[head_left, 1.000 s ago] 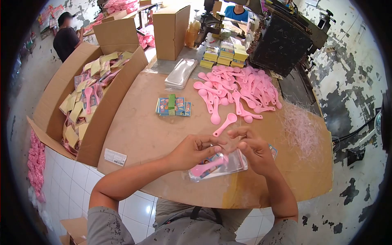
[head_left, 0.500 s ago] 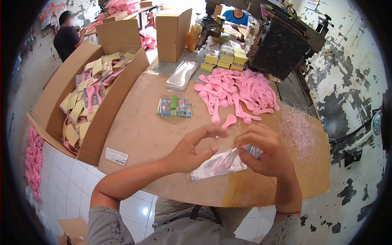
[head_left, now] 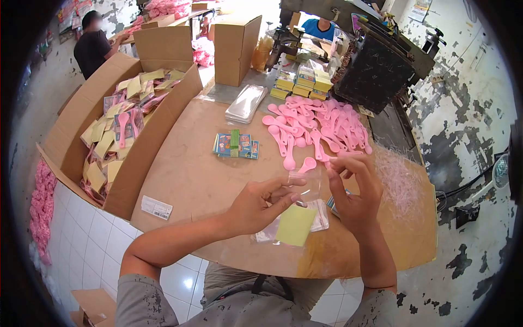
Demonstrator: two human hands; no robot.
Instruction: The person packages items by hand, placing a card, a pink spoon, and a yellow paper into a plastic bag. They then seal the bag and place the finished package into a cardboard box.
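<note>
My left hand (head_left: 267, 203) pinches the upper part of a clear plastic bag (head_left: 311, 188). A pale yellow card (head_left: 296, 224) shows in the bag, which hangs over more clear bags (head_left: 321, 218) on the table. Just right of the bag's top is my right hand (head_left: 357, 193), thumb and forefinger brought together; whatever is between them is too small to make out. Partly hidden behind that hand is the edge of some blue printed cards (head_left: 332, 205). Beyond both hands lies a heap of pink spoons (head_left: 321, 128), with one spoon (head_left: 308, 164) nearest.
Blue cards banded in green (head_left: 235, 145) and stacked clear bags (head_left: 245, 103) lie on the cardboard-covered table (head_left: 190, 163). An open carton (head_left: 163, 131) of filled packs stands left. Clear strips (head_left: 400, 174) pile up right. A machine (head_left: 373, 65) and two people are farther back.
The bag has turned so its yellow card faces up. My right hand has moved right and slightly up, away from the bag; my left hand has shifted slightly right and closed on it.
</note>
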